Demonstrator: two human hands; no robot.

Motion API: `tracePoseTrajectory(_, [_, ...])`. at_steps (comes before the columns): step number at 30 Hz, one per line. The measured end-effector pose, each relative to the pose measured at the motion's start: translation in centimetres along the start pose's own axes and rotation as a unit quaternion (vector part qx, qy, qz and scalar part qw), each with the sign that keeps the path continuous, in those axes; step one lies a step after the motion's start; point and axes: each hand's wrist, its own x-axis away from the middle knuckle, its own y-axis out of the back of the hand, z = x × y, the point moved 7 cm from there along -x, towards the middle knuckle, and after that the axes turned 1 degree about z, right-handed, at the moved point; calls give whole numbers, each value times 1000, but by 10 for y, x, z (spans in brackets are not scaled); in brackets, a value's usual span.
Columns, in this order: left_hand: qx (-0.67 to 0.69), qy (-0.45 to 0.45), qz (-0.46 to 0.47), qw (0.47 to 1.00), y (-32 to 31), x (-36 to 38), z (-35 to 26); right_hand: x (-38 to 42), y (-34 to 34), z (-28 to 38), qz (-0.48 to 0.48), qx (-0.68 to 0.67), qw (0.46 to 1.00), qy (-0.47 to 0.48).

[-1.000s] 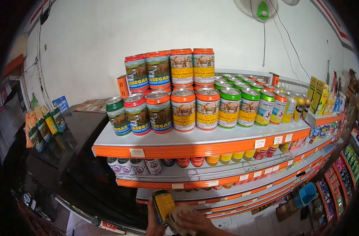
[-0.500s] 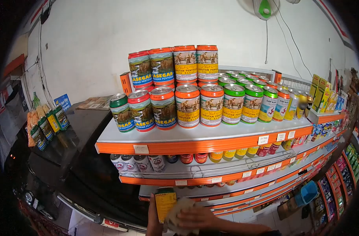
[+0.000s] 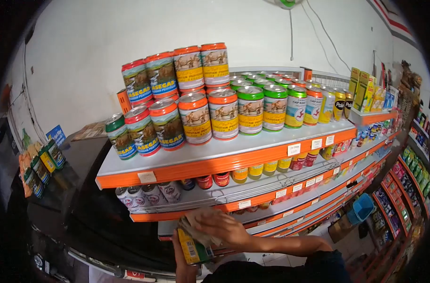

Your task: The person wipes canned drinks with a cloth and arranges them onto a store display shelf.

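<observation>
Low in the head view, my left hand (image 3: pixel 180 260) is wrapped around a yellow-and-green drink can (image 3: pixel 190 247), which is tilted. My right hand (image 3: pixel 225 230) presses a greyish-brown cloth (image 3: pixel 194 223) over the can's upper end, hiding that part of it. Just beyond the hands is the front of the shelf unit. On its top shelf (image 3: pixel 177 165) stand rows of drink cans, among them an orange-rimmed can (image 3: pixel 194 119) with a rhinoceros picture and a green-topped can (image 3: pixel 121 137) at the left end.
Lower shelves hold white cans (image 3: pixel 151 194) and yellow-lidded bottles. At left, several more cans (image 3: pixel 52 154) and snack packs stand on a dark, glossy surface (image 3: pixel 78 188). A blue basket (image 3: pixel 361 208) sits on the right, near racks of packets (image 3: pixel 415 172).
The cloth and my right hand have moved from the can's side up over its top. The can is now more tilted. My view has shifted, so the shelf sits further left.
</observation>
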Motion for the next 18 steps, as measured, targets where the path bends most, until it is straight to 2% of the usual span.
tracePoseTrajectory(2, [-47, 7, 27, 999, -6, 1, 5, -9, 8, -20, -25, -1, 998, -55])
tracePoseTrajectory(3, [-28, 33, 27, 999, 3, 1, 7, -5, 9, -11, -7, 91, 996, 3])
tracePoseTrajectory(4, [-10, 59, 25, 998, 14, 1, 7, 4, 8, -1, -10, 92, 996, 0])
tracePoseTrajectory(6, [11, 84, 30, 996, 27, -3, 3, 26, -6, 31, 56, 106, 989, 89])
tracePoseTrajectory(8, [-167, 26, 20, 985, 40, -3, -11, 34, -4, 30, 48, 106, 991, 73])
tracePoseTrajectory(11, [-149, 4, 25, 989, 43, -2, 3, 28, 8, 5, 25, 77, 997, 19])
tracePoseTrajectory(12, [-149, 10, 31, 988, 70, -13, 9, 25, 15, -6, 10, 45, 999, -17])
tracePoseTrajectory(13, [-186, 5, 59, 981, 112, -34, 16, 27, 18, -7, 22, 20, 999, -23])
tracePoseTrajectory(14, [-223, -1, 89, 971, 129, -50, 21, 32, 15, -6, 18, 32, 999, -26])
tracePoseTrajectory(15, [-223, 3, 101, 970, 106, -50, 19, 41, 8, 14, -5, 72, 995, 67])
tracePoseTrajectory(16, [-167, 61, 75, 981, 94, -42, 16, 51, 2, 32, -26, 107, 981, 158])
tracePoseTrajectory(17, [-111, 118, 43, 986, 77, -27, 13, 51, 6, 42, 18, 49, 987, 151])
tracePoseTrajectory(18, [-54, 172, 11, 984, 69, -20, 15, 48, 6, 40, 16, 52, 987, 148])
